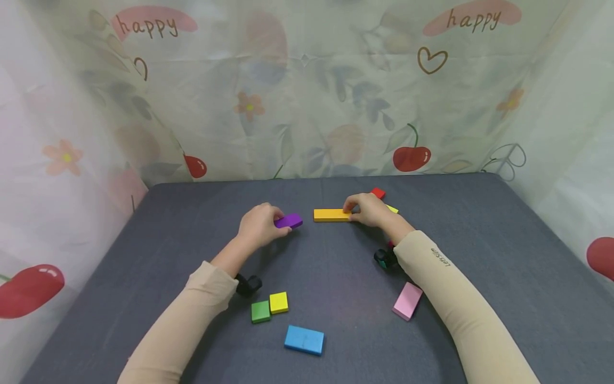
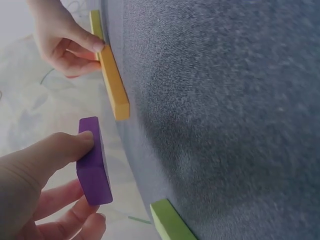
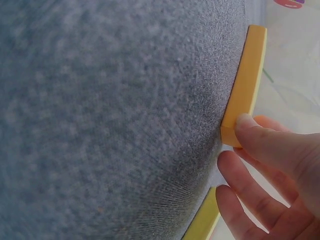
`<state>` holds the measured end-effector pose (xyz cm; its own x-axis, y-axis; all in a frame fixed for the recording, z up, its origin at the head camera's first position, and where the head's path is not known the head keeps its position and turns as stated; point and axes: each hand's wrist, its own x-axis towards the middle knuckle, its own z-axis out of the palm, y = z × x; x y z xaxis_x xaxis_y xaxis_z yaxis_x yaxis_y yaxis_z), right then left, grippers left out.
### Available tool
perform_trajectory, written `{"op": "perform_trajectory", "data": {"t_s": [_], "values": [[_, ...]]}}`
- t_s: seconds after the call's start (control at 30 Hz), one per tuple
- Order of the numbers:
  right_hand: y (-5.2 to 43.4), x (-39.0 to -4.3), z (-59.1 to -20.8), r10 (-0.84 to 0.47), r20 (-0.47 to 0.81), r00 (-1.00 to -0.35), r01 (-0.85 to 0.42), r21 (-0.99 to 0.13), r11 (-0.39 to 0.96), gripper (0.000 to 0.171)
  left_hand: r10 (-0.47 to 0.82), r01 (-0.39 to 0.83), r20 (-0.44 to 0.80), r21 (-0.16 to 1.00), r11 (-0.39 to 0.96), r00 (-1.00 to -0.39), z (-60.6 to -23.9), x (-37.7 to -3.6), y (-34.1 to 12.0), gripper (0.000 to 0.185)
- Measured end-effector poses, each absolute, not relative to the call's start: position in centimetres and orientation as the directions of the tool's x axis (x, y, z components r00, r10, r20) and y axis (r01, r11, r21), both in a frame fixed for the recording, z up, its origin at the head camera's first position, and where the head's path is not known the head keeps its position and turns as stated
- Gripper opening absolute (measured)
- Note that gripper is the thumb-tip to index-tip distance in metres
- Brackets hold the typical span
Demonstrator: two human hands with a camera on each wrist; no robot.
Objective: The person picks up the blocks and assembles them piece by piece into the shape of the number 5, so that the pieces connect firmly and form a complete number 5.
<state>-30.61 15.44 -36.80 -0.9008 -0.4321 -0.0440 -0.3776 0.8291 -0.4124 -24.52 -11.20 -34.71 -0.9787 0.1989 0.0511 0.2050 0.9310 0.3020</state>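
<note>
My left hand (image 1: 259,226) pinches the purple block (image 1: 289,221) just left of the orange bar (image 1: 332,215); right hand (image 1: 369,209) fingertips clamp the bar's end; I'd keep it flat.

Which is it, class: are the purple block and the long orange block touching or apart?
Apart. The head view shows bare grey cloth between the purple block and the long orange block; the left wrist view shows the gap too.

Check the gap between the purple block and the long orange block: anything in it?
Nothing visible. Bare grey table lies between the purple block, held by the left hand, and the orange block, held by the right hand.
</note>
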Motion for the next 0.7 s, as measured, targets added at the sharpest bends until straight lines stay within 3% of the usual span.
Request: {"op": "perform_trajectory", "data": {"t_s": [0.7], "values": [[15.5, -30.8, -36.9, -0.435, -0.045, -0.899, -0.380, -0.413, 0.828, 0.019, 0.184, 0.182, 0.024, 0.314, 0.932, -0.983, -33.9, -26.6, -9.5, 0.038]]}}
